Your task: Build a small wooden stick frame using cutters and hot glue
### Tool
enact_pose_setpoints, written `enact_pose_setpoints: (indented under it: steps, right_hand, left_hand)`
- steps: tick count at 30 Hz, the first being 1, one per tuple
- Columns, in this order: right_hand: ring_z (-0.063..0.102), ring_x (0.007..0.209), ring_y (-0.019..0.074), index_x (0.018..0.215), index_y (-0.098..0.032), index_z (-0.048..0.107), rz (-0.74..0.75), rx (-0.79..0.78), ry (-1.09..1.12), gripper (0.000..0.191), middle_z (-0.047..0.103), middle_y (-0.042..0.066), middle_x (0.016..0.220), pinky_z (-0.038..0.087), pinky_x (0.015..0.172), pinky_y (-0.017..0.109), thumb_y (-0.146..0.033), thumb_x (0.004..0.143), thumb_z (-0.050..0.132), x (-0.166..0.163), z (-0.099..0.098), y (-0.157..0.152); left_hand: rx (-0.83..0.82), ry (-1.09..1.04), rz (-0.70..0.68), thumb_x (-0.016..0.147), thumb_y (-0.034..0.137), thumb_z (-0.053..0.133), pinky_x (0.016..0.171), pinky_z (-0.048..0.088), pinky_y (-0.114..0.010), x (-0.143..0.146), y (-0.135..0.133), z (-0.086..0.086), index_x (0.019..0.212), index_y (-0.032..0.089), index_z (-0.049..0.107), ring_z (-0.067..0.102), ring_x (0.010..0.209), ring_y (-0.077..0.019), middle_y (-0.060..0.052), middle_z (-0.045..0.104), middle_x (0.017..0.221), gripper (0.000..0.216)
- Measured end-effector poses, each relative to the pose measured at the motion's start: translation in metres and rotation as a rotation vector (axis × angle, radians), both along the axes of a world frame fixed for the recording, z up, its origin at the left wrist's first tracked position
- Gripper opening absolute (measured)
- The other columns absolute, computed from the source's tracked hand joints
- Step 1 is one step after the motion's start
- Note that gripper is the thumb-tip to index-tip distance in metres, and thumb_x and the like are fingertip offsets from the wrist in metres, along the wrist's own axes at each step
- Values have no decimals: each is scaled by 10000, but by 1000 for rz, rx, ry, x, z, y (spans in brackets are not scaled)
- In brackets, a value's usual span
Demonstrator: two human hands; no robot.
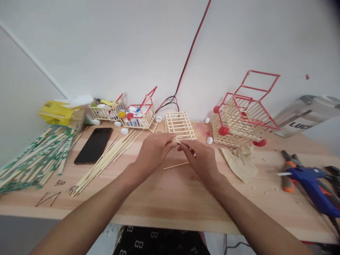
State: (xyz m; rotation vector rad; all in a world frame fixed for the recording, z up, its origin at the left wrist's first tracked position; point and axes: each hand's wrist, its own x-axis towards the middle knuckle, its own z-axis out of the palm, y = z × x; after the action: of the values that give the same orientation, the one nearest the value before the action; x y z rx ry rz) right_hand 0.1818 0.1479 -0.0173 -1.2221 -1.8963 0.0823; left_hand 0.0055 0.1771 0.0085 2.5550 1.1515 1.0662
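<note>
At the near end of a small basket frame of wooden sticks [180,124], both hands meet with fingers pinched. My left hand [154,148] is closed on a thin wooden stick [178,141], its fingertips close to the frame's near edge. Closed on the same stick from the other side is my right hand [202,157]. The fingers partly hide the stick and that edge of the frame. A loose stick [175,165] lies on the table just below the hands.
To the right stand a red-trimmed stick cart [239,120], crumpled brown paper [240,161] and a blue glue gun [313,187]. Leftward are two smaller carts [139,118] [106,110], loose sticks [111,156], a phone [93,146] and wrapped sticks [39,156]. White caps [209,140] lie around.
</note>
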Motion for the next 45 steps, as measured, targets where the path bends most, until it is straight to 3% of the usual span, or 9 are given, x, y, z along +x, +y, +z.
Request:
enact_pose_setpoints:
  steps: [4, 9, 15, 22, 27, 35, 41, 45]
  right_hand:
    - [634, 728, 158, 909, -216, 679, 3, 0, -11, 157, 718, 8, 792, 464, 660, 262, -228, 918, 523, 1, 1, -1]
    - [629, 729, 154, 937, -225, 682, 4, 10, -18, 156, 718, 5, 801, 463, 666, 260, -237, 918, 528, 1, 0, -2]
    - [629, 756, 151, 1003, -211, 682, 39, 29, -12, 168, 722, 9, 831, 475, 704, 267, -220, 916, 539, -1, -4, -2]
    - [649, 826, 158, 1028, -220, 677, 68, 87, -21, 180, 727, 22, 879, 493, 763, 279, -213, 920, 533, -1, -7, -3]
    - [645, 826, 165, 1023, -212, 681, 60, 109, -47, 183, 723, 35, 881, 496, 761, 283, -200, 917, 531, -2, -6, -4]
    - [633, 745, 154, 991, -203, 684, 16, 106, -72, 172, 722, 14, 820, 468, 706, 265, -228, 926, 526, -1, -2, -2]
    - [630, 746, 159, 948, -193, 683, -20, 82, -62, 157, 717, 16, 814, 446, 689, 258, -217, 921, 530, 3, -1, 0]
    - [626, 720, 156, 944, -202, 682, -28, 89, -63, 150, 716, 8, 797, 441, 667, 255, -224, 919, 536, 4, 0, 0]
  left_hand:
    - [-78, -60, -30, 891, 227, 550, 759, 451, -289, 0, -2, 4, 912, 183, 703, 655, 833, -181, -41, 737, 902, 161]
    - [-276, -139, -44, 857, 222, 572, 623, 417, -231, 0, -2, 12, 749, 184, 707, 619, 661, -128, 5, 712, 710, 177]
    - [-427, -195, -77, 806, 182, 594, 571, 394, -195, -2, 3, 15, 697, 151, 692, 564, 577, -93, 9, 672, 614, 150]
    - [-667, -318, -141, 768, 261, 634, 578, 434, -196, -4, 7, 13, 711, 120, 681, 591, 595, -108, -21, 664, 620, 159]
    - [-743, -364, -159, 755, 295, 648, 576, 447, -197, -5, 6, 14, 725, 116, 691, 600, 591, -110, -26, 673, 628, 187]
    - [-564, -173, -112, 875, 303, 514, 634, 467, -213, -11, 5, 27, 691, 137, 714, 639, 663, -127, -24, 714, 690, 318]
    - [-370, -161, -16, 786, 274, 677, 694, 487, -241, -8, 3, 19, 934, 167, 733, 678, 773, -159, -37, 749, 900, 190]
    - [-122, -107, -57, 819, 182, 643, 736, 482, -256, -4, -1, 13, 888, 185, 736, 685, 810, -166, -35, 752, 891, 115]
